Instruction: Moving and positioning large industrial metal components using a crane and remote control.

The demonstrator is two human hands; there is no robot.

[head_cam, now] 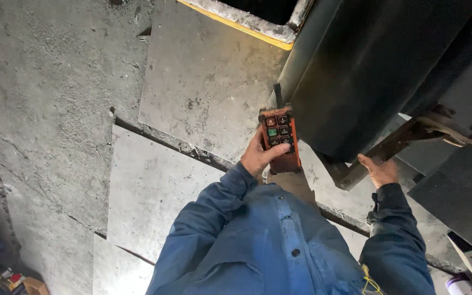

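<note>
Gripping an orange button remote upright in the left hand, thumb on the keys for pressing; bracing the right hand, fingers curled over a rusty steel bar under the dark load.

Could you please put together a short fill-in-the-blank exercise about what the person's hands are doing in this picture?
1. The left hand holds an ____ remote control with rows of buttons.
2. The right hand rests on a rusty metal ____ under the big dark machine part.
3. One button on the remote control is coloured ____.
4. Both sleeves of the person's jacket are ____.

Missing words: orange; bar; green; blue
</note>
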